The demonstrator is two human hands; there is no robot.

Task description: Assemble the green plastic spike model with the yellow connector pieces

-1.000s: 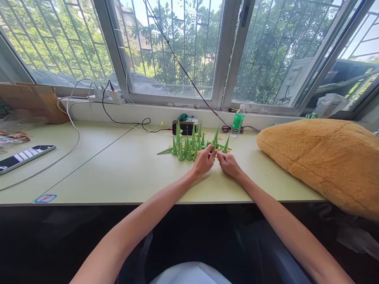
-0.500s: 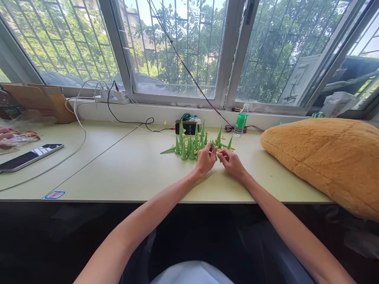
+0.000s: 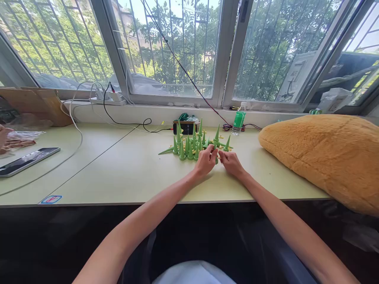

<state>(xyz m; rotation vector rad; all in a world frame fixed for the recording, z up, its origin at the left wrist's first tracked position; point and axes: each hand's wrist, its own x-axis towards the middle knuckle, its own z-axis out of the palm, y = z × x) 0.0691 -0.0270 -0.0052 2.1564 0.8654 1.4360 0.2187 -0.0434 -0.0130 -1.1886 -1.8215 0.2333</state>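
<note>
Several green pointed cones with round bases stand close together on the pale table, and a few lie on their sides. Small yellow pieces show among them. My left hand, at the front right of the group, is closed around one green cone, whose tip sticks up above the fingers. Just right of it, my right hand has its fingers pinched together beside that cone's base. A small yellowish piece seems to be at its fingertips, but it is mostly hidden. The two hands almost touch.
A phone with a lit display stands behind the cones, near a green-labelled bottle. A big brown plush cushion covers the right side. Left lie another phone, a white cable and another person's hand.
My right hand's fingers have closed in tighter near the cone in my left hand. The whole view has shifted slightly. The other person's hand at far left has moved a little.
</note>
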